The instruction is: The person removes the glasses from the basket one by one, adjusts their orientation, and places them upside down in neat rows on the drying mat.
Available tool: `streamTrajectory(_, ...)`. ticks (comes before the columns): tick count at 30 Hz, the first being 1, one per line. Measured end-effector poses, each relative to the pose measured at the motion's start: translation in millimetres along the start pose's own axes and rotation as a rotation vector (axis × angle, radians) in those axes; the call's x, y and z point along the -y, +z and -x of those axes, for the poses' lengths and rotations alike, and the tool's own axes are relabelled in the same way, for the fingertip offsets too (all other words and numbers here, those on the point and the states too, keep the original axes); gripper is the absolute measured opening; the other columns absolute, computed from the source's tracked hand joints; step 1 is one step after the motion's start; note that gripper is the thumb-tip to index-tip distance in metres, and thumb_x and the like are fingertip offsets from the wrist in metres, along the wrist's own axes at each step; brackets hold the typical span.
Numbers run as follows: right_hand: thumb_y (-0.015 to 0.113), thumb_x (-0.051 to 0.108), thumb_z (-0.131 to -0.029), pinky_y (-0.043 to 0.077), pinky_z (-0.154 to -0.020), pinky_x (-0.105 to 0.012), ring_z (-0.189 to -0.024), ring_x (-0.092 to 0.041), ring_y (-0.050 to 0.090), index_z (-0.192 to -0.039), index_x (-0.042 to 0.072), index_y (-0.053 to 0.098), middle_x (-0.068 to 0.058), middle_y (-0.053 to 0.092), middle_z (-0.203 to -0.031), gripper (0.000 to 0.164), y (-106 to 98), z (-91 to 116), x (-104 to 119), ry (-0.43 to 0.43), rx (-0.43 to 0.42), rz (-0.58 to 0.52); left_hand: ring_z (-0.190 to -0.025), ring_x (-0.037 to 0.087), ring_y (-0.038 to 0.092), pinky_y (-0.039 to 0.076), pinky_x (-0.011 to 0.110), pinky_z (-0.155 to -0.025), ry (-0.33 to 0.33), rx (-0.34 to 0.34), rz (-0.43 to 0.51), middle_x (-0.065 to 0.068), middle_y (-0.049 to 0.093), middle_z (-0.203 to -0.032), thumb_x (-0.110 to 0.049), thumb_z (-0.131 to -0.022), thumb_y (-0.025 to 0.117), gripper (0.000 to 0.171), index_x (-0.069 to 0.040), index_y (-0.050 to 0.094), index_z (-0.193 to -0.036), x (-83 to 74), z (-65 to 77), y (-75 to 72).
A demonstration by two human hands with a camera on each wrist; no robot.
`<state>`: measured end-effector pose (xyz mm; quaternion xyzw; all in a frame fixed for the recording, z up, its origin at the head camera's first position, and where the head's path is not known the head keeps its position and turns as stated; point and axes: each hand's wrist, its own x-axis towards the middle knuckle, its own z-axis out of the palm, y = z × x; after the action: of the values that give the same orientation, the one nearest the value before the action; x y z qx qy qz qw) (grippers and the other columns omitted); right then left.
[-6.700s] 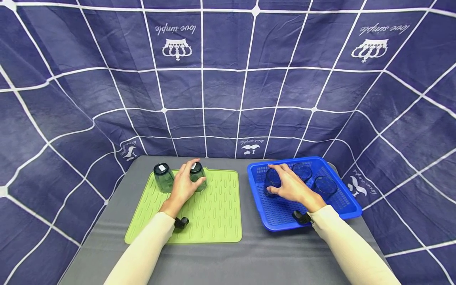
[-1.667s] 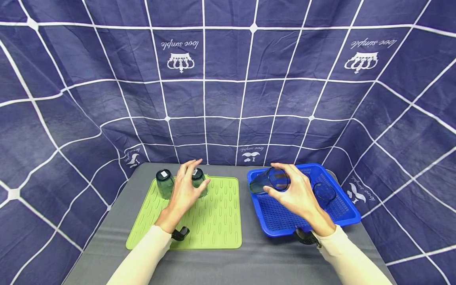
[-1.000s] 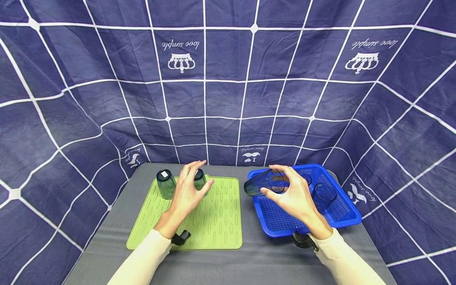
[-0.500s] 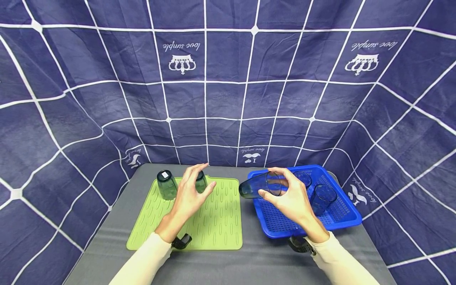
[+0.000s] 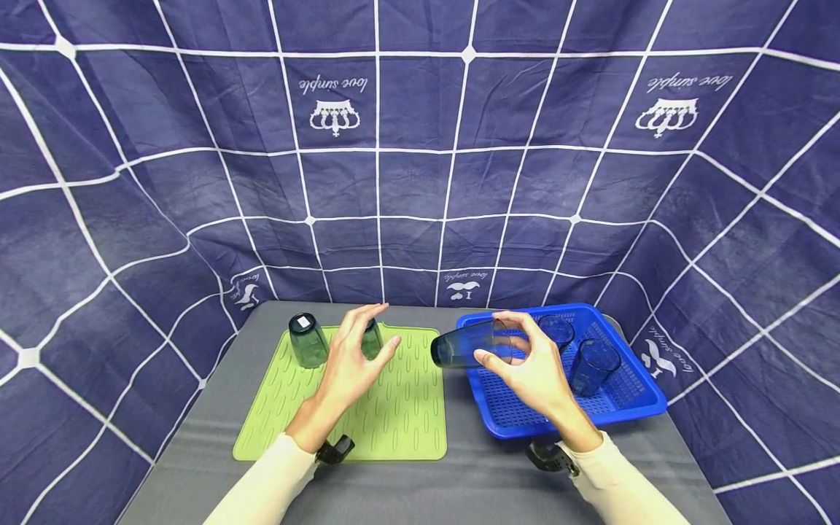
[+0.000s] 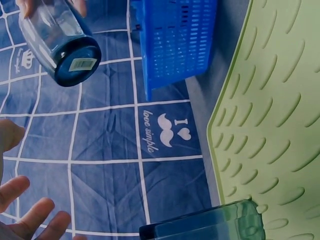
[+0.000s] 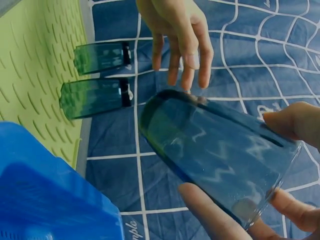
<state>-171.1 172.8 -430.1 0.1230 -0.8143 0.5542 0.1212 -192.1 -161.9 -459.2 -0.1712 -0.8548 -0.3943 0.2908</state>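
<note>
My right hand (image 5: 534, 368) grips a dark blue-tinted drinking glass (image 5: 459, 346) near its mouth, thumb on one side and fingers on the other. The glass lies nearly level in the air, its base pointing left past the blue basket's edge; a small label shows on the base of this glass (image 6: 60, 45) in the left wrist view. My left hand (image 5: 351, 364) hovers above the green mat, fingers spread and holding nothing. Behind it, one upside-down glass (image 5: 371, 340) is partly hidden. Another upside-down glass (image 5: 307, 343) stands to its left on the mat.
Two more glasses, a rear one (image 5: 556, 332) and a front one (image 5: 596, 368), stand mouth up in the blue plastic basket (image 5: 512, 430) at right. The ribbed green mat (image 5: 394, 423) lies at left on the grey table (image 5: 453, 481). Blue gridded cloth (image 5: 420, 182) surrounds the back and sides.
My right hand has lifted the glass out of the basket, tipped it over sideways and carried it left. My left hand has come off the glass on the mat and drifted slightly right.
</note>
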Motion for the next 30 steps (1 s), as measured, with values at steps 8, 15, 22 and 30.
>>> streamTrajectory(8,0.097,0.011,-0.095,0.073,-0.088,-0.034,-0.126,-0.036,0.084,-0.150,0.027,0.072,-0.012,0.072,-0.147,0.062,9,5,2,-0.055,0.082,-0.170,-0.146,0.036,0.071,0.057,0.060,-0.123,0.038,-0.017,0.013,0.009,0.072,-0.156,-0.024,-0.100,0.092,0.060,-0.018,0.072,-0.157,-7.1,2.3,0.3)
streamTrajectory(15,0.092,-0.003,-0.094,0.074,-0.087,-0.036,-0.114,-0.021,0.085,-0.148,0.008,0.070,-0.020,0.070,-0.146,0.059,15,7,4,-0.071,0.101,-0.278,-0.148,0.034,0.070,0.056,0.060,-0.123,0.039,-0.010,0.046,0.007,0.073,-0.156,-0.024,-0.101,0.090,0.060,-0.019,0.072,-0.158,-13.7,3.7,-0.3)
streamTrajectory(22,0.089,-0.007,-0.094,0.073,-0.090,-0.033,-0.118,-0.021,0.081,-0.146,0.001,0.068,-0.015,0.070,-0.145,0.057,20,9,-1,-0.086,0.076,-0.320,-0.136,0.026,0.072,0.062,0.046,-0.110,0.045,0.019,0.087,0.004,0.074,-0.154,-0.020,-0.103,0.087,0.056,-0.018,0.072,-0.157,-19.6,7.4,-0.7)
streamTrajectory(30,0.086,-0.010,-0.094,0.072,-0.089,-0.031,-0.117,-0.018,0.077,-0.148,-0.003,0.065,-0.023,0.069,-0.147,0.059,27,12,0,-0.085,0.051,-0.386,-0.135,0.029,0.074,0.068,0.045,-0.105,0.046,0.059,0.164,0.007,0.072,-0.154,-0.020,-0.107,0.082,0.053,-0.018,0.070,-0.158,-28.4,11.6,-1.0)
